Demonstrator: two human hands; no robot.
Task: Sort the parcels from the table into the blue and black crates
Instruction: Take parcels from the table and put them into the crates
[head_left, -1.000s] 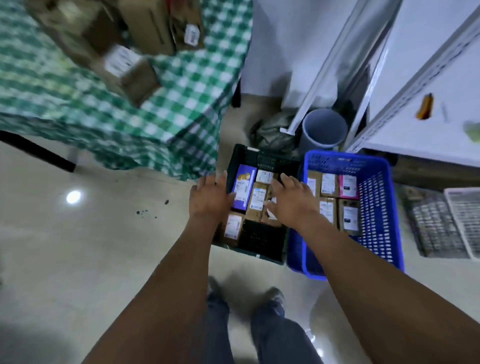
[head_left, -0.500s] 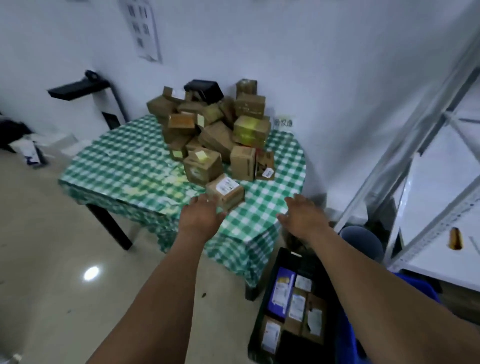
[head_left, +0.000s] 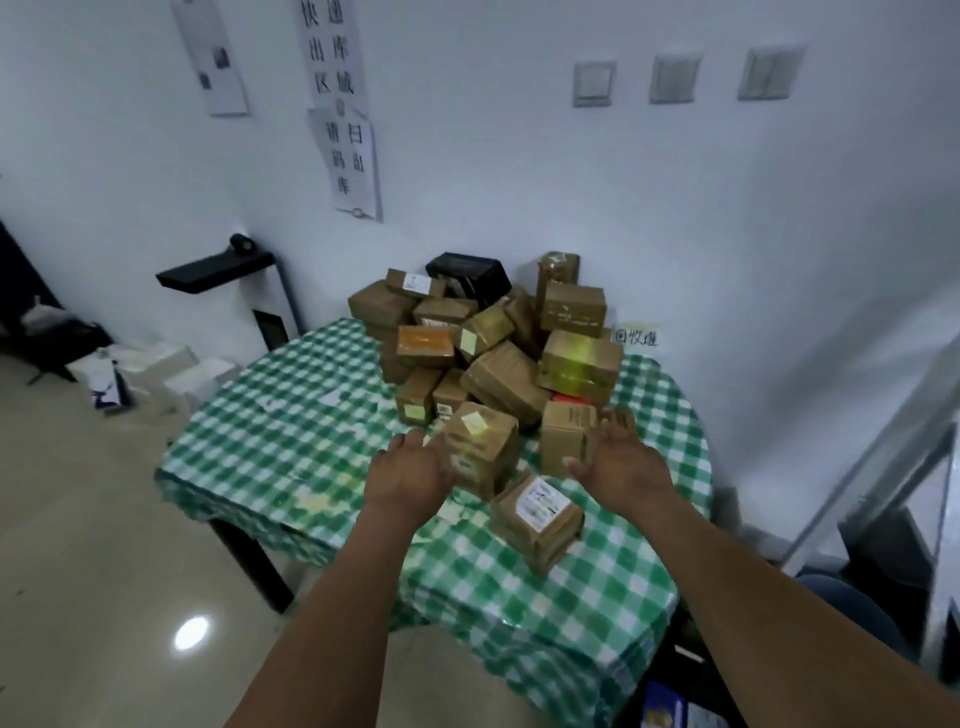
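Note:
A pile of several brown cardboard parcels (head_left: 498, 343) lies on the table with the green checked cloth (head_left: 291, 441). My left hand (head_left: 413, 470) reaches to the left side of a cube-shaped parcel with a yellow sticker (head_left: 483, 447), fingers relaxed, at or just short of it. My right hand (head_left: 621, 462) is stretched out, fingers spread, in front of an upright brown box (head_left: 566, 436). A parcel with a white label (head_left: 537, 514) lies nearer me between my arms. Neither hand holds anything. The crates are almost out of view; only a blue-labelled parcel (head_left: 662, 709) shows at the bottom.
A white wall with paper notices (head_left: 343, 109) stands behind the table. A black shelf (head_left: 218, 267) and white boxes (head_left: 156, 369) are on the left. A metal rack (head_left: 893, 467) and a blue-grey bucket (head_left: 852, 608) stand at the right. Glossy floor (head_left: 104, 571) lies to the left.
My view rose from the crates on the floor to the table. Both hands left the black crate and moved forward over the table to the nearest parcels.

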